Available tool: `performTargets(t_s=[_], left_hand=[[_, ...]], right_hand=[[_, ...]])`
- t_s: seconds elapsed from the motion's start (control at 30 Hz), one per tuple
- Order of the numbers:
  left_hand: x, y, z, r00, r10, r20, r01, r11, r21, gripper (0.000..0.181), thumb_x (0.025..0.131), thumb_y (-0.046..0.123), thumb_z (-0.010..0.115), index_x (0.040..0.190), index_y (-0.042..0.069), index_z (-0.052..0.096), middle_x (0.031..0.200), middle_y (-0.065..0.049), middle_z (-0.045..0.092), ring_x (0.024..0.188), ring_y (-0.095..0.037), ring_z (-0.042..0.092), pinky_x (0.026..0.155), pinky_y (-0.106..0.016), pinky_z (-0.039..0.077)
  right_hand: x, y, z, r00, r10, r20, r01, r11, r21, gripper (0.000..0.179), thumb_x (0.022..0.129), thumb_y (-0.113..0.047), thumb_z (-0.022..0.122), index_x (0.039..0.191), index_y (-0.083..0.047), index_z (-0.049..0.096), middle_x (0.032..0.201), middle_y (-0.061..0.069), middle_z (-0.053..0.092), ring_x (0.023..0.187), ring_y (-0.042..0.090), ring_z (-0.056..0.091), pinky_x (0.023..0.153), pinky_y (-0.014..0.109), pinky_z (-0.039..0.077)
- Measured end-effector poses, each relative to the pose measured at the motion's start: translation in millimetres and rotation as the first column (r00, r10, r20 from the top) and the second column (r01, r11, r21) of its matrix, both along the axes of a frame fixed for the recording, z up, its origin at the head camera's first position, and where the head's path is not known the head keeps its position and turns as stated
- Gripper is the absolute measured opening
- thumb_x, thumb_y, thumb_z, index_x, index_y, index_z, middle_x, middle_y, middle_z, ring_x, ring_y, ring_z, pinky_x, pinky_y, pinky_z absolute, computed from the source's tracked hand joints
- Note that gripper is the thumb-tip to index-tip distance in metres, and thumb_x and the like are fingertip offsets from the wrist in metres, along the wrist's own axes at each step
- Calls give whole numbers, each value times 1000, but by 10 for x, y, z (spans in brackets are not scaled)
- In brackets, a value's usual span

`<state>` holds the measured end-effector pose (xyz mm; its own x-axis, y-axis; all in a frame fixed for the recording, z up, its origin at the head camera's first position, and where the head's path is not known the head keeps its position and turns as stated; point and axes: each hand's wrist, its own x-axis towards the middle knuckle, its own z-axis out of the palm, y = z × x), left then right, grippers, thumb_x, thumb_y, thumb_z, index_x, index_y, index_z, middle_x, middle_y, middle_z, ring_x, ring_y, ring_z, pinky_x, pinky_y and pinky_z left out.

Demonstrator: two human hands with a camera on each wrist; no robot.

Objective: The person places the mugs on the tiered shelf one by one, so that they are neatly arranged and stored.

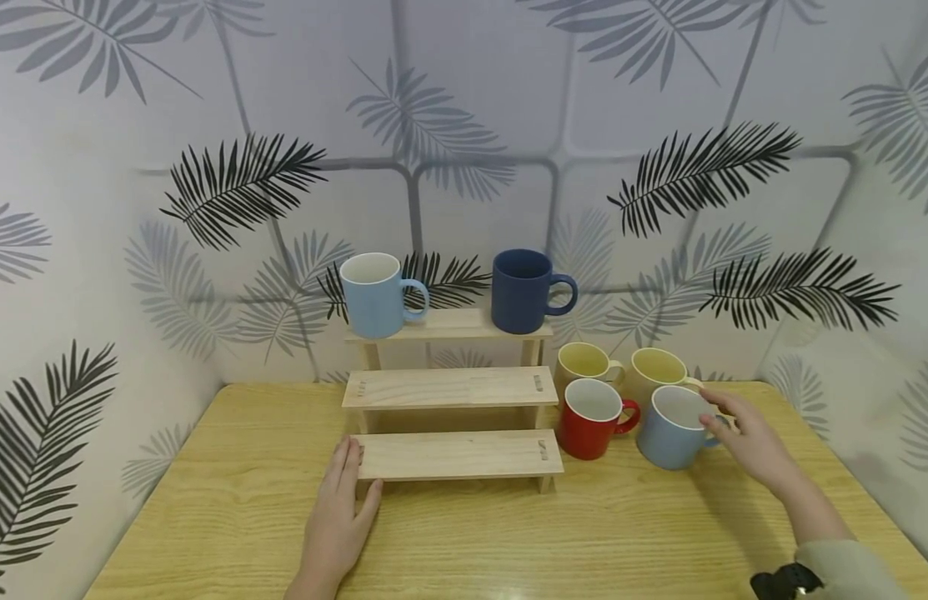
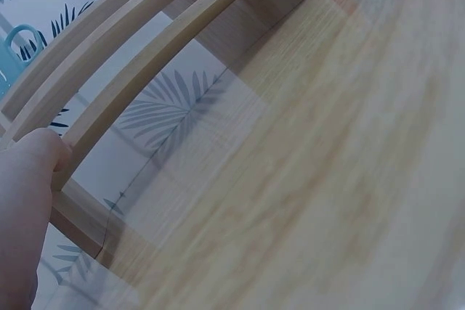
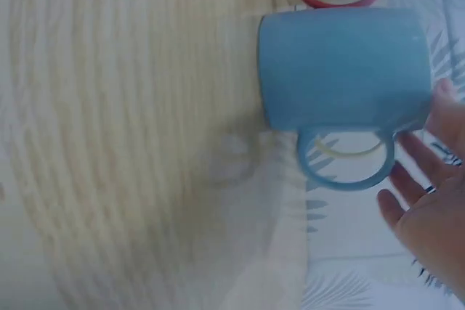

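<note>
My left hand [image 1: 336,521] rests at the left end of the lowest board of a three-tier wooden shelf [image 1: 456,456]. Its fingers lie nearly straight along that end, and the thumb is at the front edge. At the right, my right hand [image 1: 750,442] is at the rim and handle side of a grey-blue mug [image 1: 668,437] standing on the table. In the right wrist view, the thumb is at this mug's [image 3: 345,70] rim and the fingers are spread beside the handle. A red mug [image 1: 586,429] stands left of it.
Two yellow mugs [image 1: 579,362] stand behind the red and grey-blue ones, close together. On the top board sit a light blue mug [image 1: 375,304] and a dark blue mug [image 1: 519,300]. A leaf-patterned wall covering [image 1: 479,108] rises behind the wooden table [image 1: 509,550].
</note>
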<state>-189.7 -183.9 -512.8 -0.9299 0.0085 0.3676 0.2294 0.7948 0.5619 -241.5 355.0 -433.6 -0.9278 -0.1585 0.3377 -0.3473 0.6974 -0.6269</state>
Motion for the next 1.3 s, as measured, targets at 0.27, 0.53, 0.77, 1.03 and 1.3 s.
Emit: performTargets(t_s=[0.27, 0.53, 0.77, 1.03, 1.3], left_hand=[[5, -22, 0, 1000, -1, 3, 1, 1000, 2, 68, 100, 39, 47, 151, 1, 23, 157, -15, 16, 141, -34, 19, 111, -53, 24], [18, -38, -11, 1000, 8, 5, -8, 1000, 7, 68, 100, 39, 47, 151, 2, 23, 157, -14, 15, 142, -33, 18, 111, -53, 24], [21, -47, -30, 1000, 13, -1, -13, 1000, 5, 67, 100, 39, 48, 151, 2, 23, 157, -16, 16, 142, -33, 19, 111, -53, 24], [3, -1, -34, 1000, 0, 0, 0, 1000, 6, 68, 100, 40, 46, 151, 3, 22, 158, -12, 14, 142, -32, 19, 112, -51, 24], [-13, -20, -30, 1000, 10, -10, -10, 1000, 5, 68, 100, 39, 48, 151, 4, 22, 158, -12, 16, 142, -32, 19, 112, -50, 24]], right_hand=[[-29, 127, -212, 1000, -26, 17, 28, 994, -103, 39, 105, -15, 38, 134, 11, 42, 129, 29, 45, 106, -17, 35, 78, 3, 33], [-46, 105, -335, 985, -165, 46, 169, 976, -136, 42, 102, -23, 47, 131, 7, 50, 125, 10, 55, 98, -19, 36, 76, 2, 35], [-85, 122, -399, 976, -206, 75, 217, 955, -202, 44, 100, -26, 52, 127, 9, 53, 100, -37, 46, 92, -17, 41, 72, 6, 40], [2, 233, -437, 978, -196, 69, 206, 956, -209, 43, 97, -27, 58, 119, 10, 57, 97, -35, 52, 89, -17, 47, 71, 5, 41], [29, 216, -485, 992, -108, 65, 122, 954, -273, 30, 95, -18, 61, 109, 9, 60, 94, -27, 60, 88, -12, 54, 73, 6, 45]])
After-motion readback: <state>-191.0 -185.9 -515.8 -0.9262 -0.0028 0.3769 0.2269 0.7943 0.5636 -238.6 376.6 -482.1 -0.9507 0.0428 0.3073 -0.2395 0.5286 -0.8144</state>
